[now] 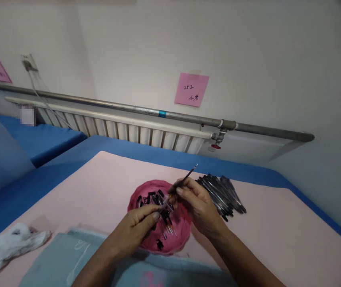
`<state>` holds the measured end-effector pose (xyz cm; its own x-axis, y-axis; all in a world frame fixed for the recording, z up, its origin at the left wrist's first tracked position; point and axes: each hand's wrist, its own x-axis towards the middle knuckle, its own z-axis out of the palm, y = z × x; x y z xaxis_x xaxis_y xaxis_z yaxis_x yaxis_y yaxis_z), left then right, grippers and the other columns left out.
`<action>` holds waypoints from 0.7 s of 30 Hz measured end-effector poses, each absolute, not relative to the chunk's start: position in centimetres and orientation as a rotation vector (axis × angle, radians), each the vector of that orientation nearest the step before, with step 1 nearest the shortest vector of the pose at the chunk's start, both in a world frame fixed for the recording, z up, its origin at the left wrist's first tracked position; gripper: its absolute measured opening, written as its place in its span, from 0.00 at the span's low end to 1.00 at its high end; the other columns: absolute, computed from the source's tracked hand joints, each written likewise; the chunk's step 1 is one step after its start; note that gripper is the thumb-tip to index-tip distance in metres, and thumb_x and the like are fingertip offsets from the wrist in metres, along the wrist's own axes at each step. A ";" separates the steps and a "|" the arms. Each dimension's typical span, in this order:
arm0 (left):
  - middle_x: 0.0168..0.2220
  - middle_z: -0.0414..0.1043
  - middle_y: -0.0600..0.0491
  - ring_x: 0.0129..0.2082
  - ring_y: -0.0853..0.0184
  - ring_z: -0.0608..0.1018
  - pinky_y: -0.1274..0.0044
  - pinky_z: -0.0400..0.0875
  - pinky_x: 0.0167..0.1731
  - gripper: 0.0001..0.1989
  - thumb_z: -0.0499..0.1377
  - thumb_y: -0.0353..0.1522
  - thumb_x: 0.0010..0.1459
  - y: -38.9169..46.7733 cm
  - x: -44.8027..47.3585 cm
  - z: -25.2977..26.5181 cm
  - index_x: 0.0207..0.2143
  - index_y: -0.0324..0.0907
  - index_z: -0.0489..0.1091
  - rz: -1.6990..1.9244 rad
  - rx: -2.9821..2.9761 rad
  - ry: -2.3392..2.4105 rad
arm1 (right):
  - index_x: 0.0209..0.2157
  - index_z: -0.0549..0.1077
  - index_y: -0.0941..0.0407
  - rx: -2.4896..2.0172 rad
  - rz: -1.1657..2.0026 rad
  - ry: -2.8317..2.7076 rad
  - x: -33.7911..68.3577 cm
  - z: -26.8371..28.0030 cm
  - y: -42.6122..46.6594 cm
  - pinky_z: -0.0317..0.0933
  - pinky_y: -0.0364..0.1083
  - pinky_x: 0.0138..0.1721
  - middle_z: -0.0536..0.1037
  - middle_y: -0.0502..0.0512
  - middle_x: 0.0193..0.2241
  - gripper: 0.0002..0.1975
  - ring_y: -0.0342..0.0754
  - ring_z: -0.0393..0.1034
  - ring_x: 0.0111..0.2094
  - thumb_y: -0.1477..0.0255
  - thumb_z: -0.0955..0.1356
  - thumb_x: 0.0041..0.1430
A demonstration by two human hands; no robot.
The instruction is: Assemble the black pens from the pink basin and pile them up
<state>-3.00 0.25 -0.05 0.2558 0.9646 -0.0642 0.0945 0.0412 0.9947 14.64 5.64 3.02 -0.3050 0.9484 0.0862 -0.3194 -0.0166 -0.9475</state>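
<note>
Above a pink scalloped bowl (182, 235), my two hands meet tip to tip. My left hand (137, 227) is closed in a pinch on a clear pen barrel (164, 203) that slants up to the right. Pinched in my right hand (196, 201) is a dark pen refill (188, 175), its clear end pointing up and away. The refill's lower end is close to the barrel; I cannot tell whether it is inside it. Inside the bowl lie black pen caps (160, 193), refills and other pen parts (170, 229), partly hidden by my hands.
A pile of clear, black-ended pens (218, 195) lies right of the bowl on the pink table sheet (278, 231). Nearer are a grey-blue cloth (59, 255) and a crumpled white cloth (5, 249). Behind the blue table edge (248, 169) stand a radiator (146, 135) and pipe (122, 104).
</note>
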 end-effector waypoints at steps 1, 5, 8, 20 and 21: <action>0.38 0.76 0.52 0.38 0.64 0.73 0.74 0.65 0.42 0.17 0.53 0.41 0.58 0.3 -3.0 0.0 0.47 0.47 0.73 0.925 1.326 1.099 | 0.31 0.71 0.57 -0.759 1.532 -1.163 14.6 3.0 5.7 0.62 0.40 0.25 0.76 0.49 0.24 0.07 0.42 0.69 0.23 0.70 0.71 0.49; 0.36 0.76 0.53 0.35 0.65 0.72 0.76 0.65 0.38 0.18 0.54 0.41 0.58 0.4 -3.0 -0.1 0.47 0.47 0.73 0.924 1.274 1.124 | 0.28 0.70 0.56 -0.741 1.516 -1.028 14.2 3.0 5.6 0.62 0.40 0.25 0.75 0.47 0.21 0.09 0.42 0.69 0.23 0.69 0.72 0.47; 0.36 0.76 0.53 0.35 0.65 0.72 0.76 0.64 0.38 0.17 0.55 0.41 0.58 0.4 -3.1 -0.3 0.47 0.48 0.74 0.956 1.264 1.123 | 0.29 0.70 0.57 -0.773 1.555 -1.039 14.1 2.9 5.5 0.62 0.40 0.26 0.75 0.48 0.21 0.08 0.41 0.69 0.22 0.69 0.72 0.47; 0.32 0.74 0.53 0.33 0.68 0.71 0.79 0.64 0.38 0.12 0.57 0.38 0.57 0.4 -2.7 0.2 0.40 0.45 0.76 1.019 1.173 1.051 | 0.30 0.72 0.56 -0.945 1.421 -1.588 14.1 3.0 4.9 0.61 0.42 0.30 0.74 0.47 0.25 0.05 0.42 0.67 0.26 0.69 0.67 0.52; 0.29 0.72 0.54 0.29 0.70 0.70 0.81 0.64 0.33 0.12 0.58 0.38 0.56 0.4 -2.7 0.2 0.39 0.44 0.76 1.031 1.131 1.061 | 0.31 0.73 0.56 -0.965 1.347 -1.642 14.2 3.2 5.0 0.62 0.43 0.32 0.75 0.48 0.27 0.06 0.43 0.68 0.28 0.69 0.66 0.54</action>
